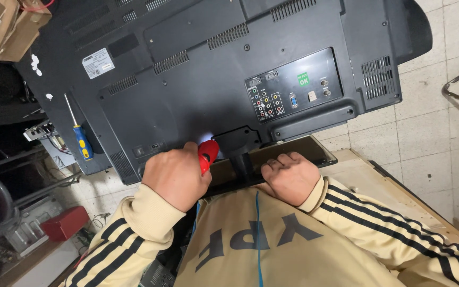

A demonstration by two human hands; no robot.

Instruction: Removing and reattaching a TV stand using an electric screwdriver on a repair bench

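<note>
Television [224,69] lies face down across the wooden desk [367,175], black plastic back panel up, matte, with slotted vents and a recessed connector panel of coloured sockets toward the right. Tiled floor [442,127] shows far right; a cardboard box [6,26] sits at far left. A second screwdriver [79,135], blue-and-yellow handle with thin steel shaft, rests on the panel's left part, well apart from both hands. The black stand mount [238,141] sits at the near edge of the panel, between the hands. Left hand [176,175]: grip closed around a red-handled tool [207,154], its tip at the mount, hidden in glare. Right hand [291,175]: fingers curled, knuckles up, pressed on the stand base just right of the mount; whether it clasps anything cannot be told.
</note>
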